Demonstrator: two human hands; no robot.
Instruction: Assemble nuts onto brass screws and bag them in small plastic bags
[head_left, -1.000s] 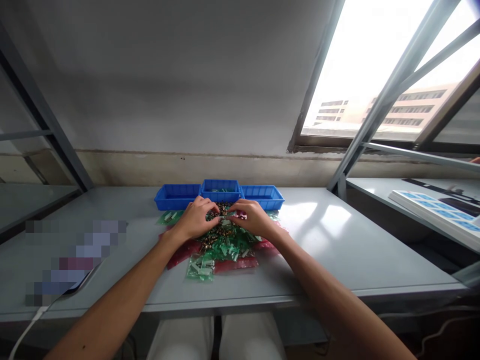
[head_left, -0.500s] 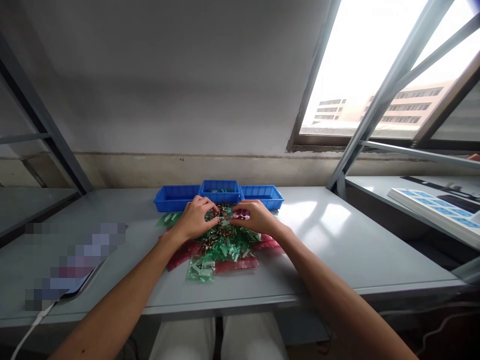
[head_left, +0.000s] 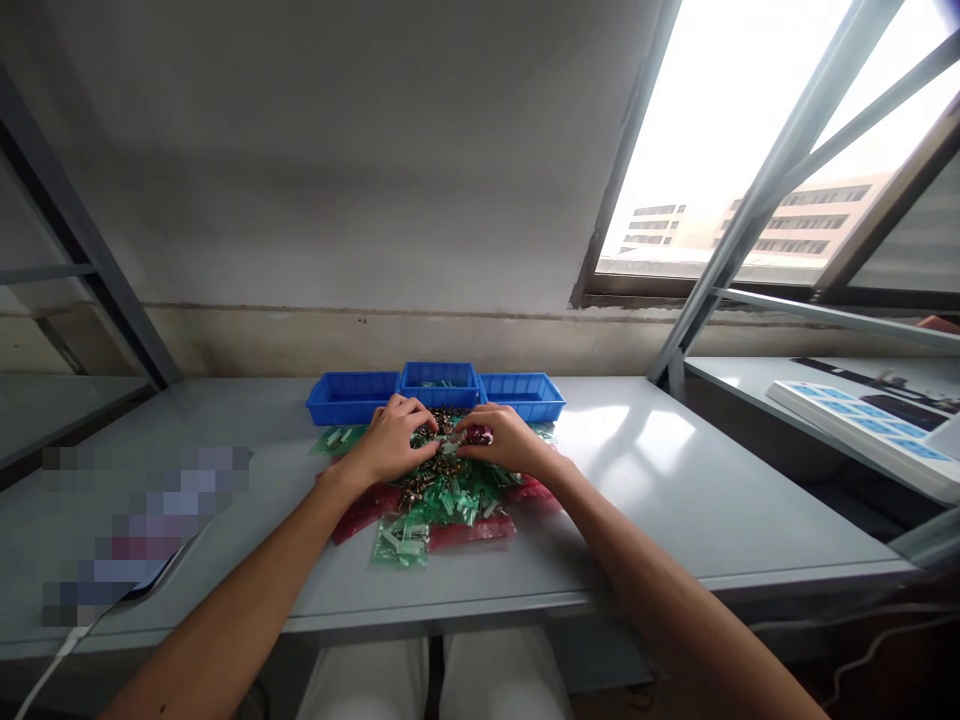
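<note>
My left hand (head_left: 391, 440) and my right hand (head_left: 504, 440) meet over a heap of small brass-coloured parts (head_left: 433, 472) and green and red plastic bags (head_left: 442, 510) on the grey table (head_left: 675, 480). Both hands have curled fingers, and between their fingertips they pinch a small pale bag or part (head_left: 450, 443) that is too small to name. Behind the hands stand three blue trays in a row: left (head_left: 349, 395), middle (head_left: 439, 378), right (head_left: 529, 392).
A white cable (head_left: 45, 670) hangs off the table's front left corner near a blurred patch. A metal frame post (head_left: 679, 335) rises at the right, with a second table (head_left: 825, 400) carrying a white board with blue squares (head_left: 862, 425) beyond it. The window is at the upper right.
The hands have stayed over the heap with only small finger movements; the right hand has shifted slightly left toward the left one. The camera view has drifted a little.
</note>
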